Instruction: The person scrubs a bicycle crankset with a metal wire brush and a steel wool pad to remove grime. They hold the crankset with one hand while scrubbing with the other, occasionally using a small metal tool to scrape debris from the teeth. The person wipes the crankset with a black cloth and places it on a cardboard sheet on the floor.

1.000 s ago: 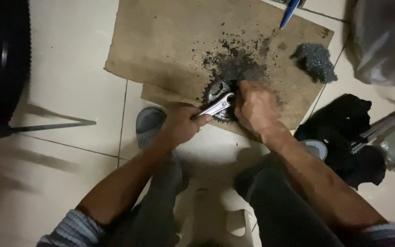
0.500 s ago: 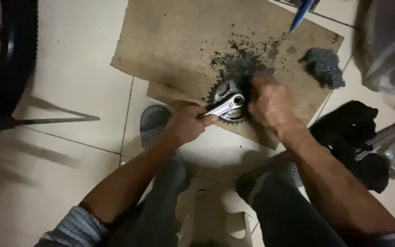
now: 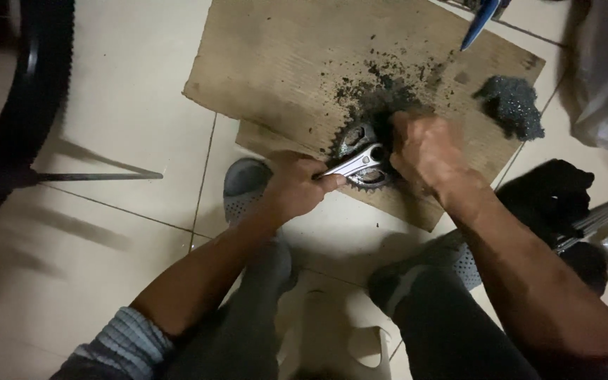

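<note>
A toothed bicycle chainring (image 3: 357, 150) with a silver crank arm (image 3: 352, 165) lies on the near edge of a brown cardboard sheet (image 3: 304, 63). My left hand (image 3: 295, 184) grips the end of the crank arm. My right hand (image 3: 423, 149) is closed and pressed down on the right side of the chainring; what it holds is hidden under the fingers. Dark gritty dirt (image 3: 381, 88) is scattered on the cardboard just beyond the chainring.
A grey wad of steel wool (image 3: 511, 104) lies on the cardboard at right. A bicycle tyre (image 3: 26, 105) stands at far left. A black cloth (image 3: 547, 193) and metal tubes (image 3: 603, 214) are at right. A blue object (image 3: 478, 20) pokes in at the top. My feet in grey slippers rest on the tiled floor.
My right hand has shifted slightly over the chainring. My left hand keeps its grip on the crank arm. The view has tilted a little.
</note>
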